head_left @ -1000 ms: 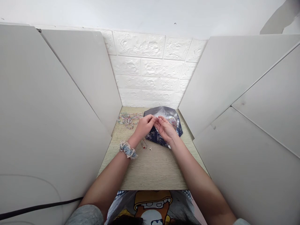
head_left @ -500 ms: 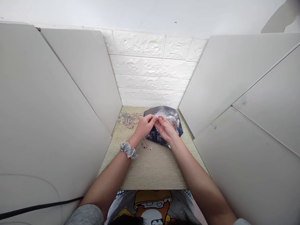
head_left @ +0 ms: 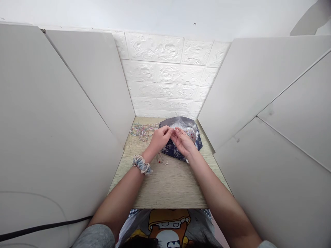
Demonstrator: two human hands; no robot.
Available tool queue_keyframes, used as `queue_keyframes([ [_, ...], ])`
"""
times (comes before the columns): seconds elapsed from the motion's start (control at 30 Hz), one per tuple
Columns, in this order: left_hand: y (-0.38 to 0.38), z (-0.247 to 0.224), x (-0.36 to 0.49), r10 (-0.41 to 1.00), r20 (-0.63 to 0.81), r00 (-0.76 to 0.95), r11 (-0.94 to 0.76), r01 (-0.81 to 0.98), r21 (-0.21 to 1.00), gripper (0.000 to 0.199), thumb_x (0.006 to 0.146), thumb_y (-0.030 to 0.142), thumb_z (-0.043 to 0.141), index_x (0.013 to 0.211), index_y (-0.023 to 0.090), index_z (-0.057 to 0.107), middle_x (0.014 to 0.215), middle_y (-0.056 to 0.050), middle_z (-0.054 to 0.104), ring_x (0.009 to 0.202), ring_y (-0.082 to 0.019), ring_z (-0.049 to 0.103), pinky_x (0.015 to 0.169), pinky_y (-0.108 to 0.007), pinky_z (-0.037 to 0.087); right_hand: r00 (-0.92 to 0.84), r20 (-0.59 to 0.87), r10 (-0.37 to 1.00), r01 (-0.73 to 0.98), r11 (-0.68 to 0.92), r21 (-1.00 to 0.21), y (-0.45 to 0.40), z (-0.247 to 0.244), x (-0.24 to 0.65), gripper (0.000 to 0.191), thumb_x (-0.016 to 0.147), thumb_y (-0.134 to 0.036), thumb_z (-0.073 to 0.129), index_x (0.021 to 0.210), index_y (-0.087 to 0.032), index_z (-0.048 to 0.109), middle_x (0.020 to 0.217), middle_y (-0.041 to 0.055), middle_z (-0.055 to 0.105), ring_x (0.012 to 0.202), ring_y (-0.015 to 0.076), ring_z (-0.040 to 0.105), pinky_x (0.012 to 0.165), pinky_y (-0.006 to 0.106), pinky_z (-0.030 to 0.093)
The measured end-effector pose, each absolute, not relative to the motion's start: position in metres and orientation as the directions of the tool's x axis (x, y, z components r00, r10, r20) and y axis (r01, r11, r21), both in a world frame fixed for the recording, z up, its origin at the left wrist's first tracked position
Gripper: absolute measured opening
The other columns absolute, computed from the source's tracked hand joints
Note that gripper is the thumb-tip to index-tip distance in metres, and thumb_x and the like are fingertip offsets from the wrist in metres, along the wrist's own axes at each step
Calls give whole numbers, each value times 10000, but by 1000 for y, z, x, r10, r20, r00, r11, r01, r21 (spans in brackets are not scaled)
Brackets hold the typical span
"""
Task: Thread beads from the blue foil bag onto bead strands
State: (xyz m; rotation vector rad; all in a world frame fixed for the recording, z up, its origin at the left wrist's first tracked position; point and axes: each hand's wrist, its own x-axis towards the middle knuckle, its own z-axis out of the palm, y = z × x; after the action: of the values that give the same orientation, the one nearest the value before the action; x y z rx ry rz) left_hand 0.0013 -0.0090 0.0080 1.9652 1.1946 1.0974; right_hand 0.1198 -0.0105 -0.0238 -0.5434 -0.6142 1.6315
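Observation:
My left hand [head_left: 160, 138] and my right hand [head_left: 183, 142] meet at the fingertips over a dark blue patterned bag [head_left: 172, 151] with a silvery inside. Both hands are closed in a pinch; whatever is between the fingertips is too small to make out. Colourful beads show in the bag's opening, partly behind my right hand. Strings of pastel beads [head_left: 142, 131] lie on the wooden table [head_left: 168, 189] left of the bag. Below my left hand are a short beaded piece [head_left: 159, 159] and a tiny metallic item [head_left: 166, 163]. A blue and white scrunchie [head_left: 141, 164] circles my left wrist.
White panels [head_left: 90, 69] [head_left: 245, 75] rise on both sides of the table, and a white brick-patterned wall [head_left: 165, 74] stands behind it. A black cable [head_left: 46, 227] runs at the lower left.

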Motion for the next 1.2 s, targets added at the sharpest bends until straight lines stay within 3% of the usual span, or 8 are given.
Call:
queue_keyframes([
  [0.4, -10, 10, 2, 914, 327, 242, -400, 394, 827, 293, 764, 372, 405, 635, 147, 542, 592, 8, 536, 575, -95, 462, 548, -216, 351, -147, 9, 989, -711, -99, -696, -12, -22, 119, 135, 620, -190, 659, 720, -192, 568, 739, -26, 607, 767, 78, 574, 782, 204, 465],
  [0.63, -10, 14, 2, 952, 157, 263, -229, 269, 935, 346, 752, 401, 411, 551, 140, 518, 392, 38, 434, 337, -58, 357, 387, -210, 276, -156, 31, 987, -645, -78, -760, -12, -20, 118, 141, 600, -209, 669, 718, -194, 592, 667, -37, 597, 625, 60, 544, 636, 179, 462],
  [0.97, -5, 13, 0, 948, 48, 316, -78, 83, 993, 304, 703, 405, 494, 645, 113, 553, 607, -13, 565, 354, -16, 337, 352, -181, 235, 69, 188, 980, -230, 199, -953, -13, -16, 126, 167, 584, -289, 665, 689, -170, 615, 650, -7, 584, 614, 98, 524, 621, 253, 450],
  [1.2, -6, 14, 1, 940, -20, 341, 7, 40, 999, 318, 715, 431, 465, 687, 121, 531, 650, -14, 557, 347, -14, 373, 327, -178, 178, -7, 244, 970, -117, 242, -963, -11, -12, 135, 118, 609, -273, 638, 648, -173, 590, 685, -17, 552, 612, 84, 482, 592, 231, 402],
])
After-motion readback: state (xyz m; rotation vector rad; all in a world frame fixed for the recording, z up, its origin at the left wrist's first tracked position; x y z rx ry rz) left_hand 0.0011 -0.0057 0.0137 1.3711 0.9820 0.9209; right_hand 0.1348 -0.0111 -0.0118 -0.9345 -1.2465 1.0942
